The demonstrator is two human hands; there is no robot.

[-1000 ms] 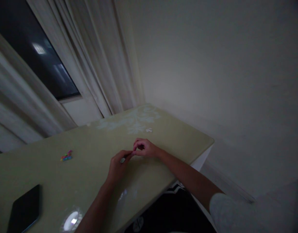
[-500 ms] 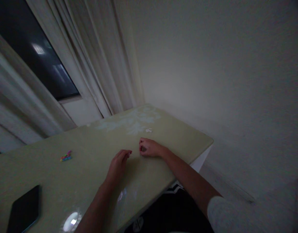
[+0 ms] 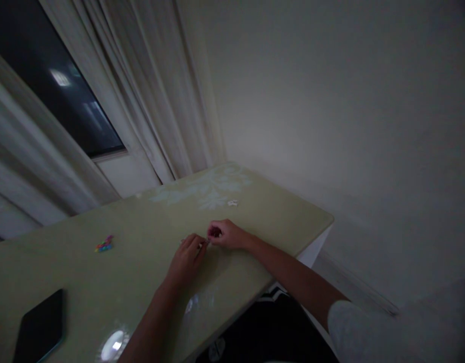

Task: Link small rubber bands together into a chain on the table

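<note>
My left hand (image 3: 186, 257) is closed in a pinch low over the table. A small pale bit (image 3: 182, 241) shows at the far side of its fingers, too tiny to name. Fingertips meet fingertips where my right hand (image 3: 227, 234) pinches from the other side. Whatever sits between them is mostly hidden and too small to make out. Just beyond the right hand, some small white pieces (image 3: 233, 202) lie on the table.
A little pile of colourful small pieces (image 3: 104, 244) lies on the glossy table (image 3: 141, 272) to the left. Nearer me is a dark tablet or phone (image 3: 41, 325). Curtains (image 3: 153, 91) hang behind the table, and a wall (image 3: 331, 111) borders its right side.
My right hand has moved left and slightly down, so its fingertips now meet those of my left hand. The left hand has turned a little, its fingers pointing more to the right.
</note>
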